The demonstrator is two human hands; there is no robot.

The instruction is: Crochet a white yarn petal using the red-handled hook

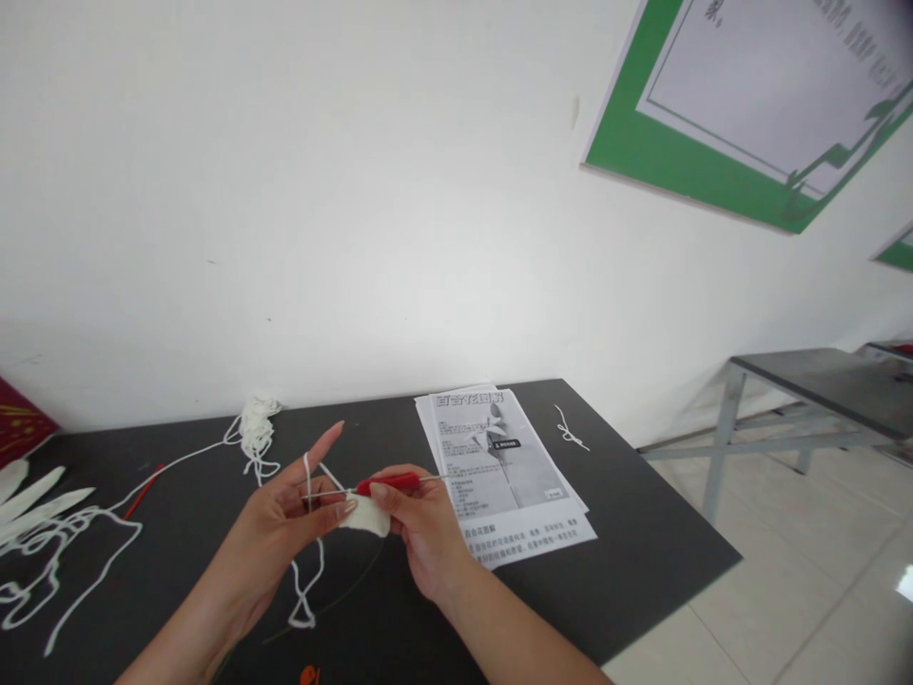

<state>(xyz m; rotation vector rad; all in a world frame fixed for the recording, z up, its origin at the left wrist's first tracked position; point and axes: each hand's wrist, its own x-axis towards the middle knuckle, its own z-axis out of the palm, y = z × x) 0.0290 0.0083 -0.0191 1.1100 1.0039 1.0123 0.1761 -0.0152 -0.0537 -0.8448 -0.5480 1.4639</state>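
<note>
My right hand [410, 509] grips the red handle of a crochet hook [389, 482], whose thin metal shaft points left. Between my hands hangs a small white crocheted piece [367, 517]. My left hand [292, 504] pinches that piece at its left edge, with thumb and fingers closed. White yarn [308, 466] runs over the raised left index finger and down to a loose loop [304, 609] below. A thin dark wire [357, 582] curves beneath the piece; where it is attached I cannot tell.
Printed instruction sheets [499, 466] lie right of my hands on the black table [613, 542]. A bundle of white yarn [257, 428] sits by the wall. White petal-like pieces [43, 499], a red stick [145, 490] and an orange item [309, 675] are also there.
</note>
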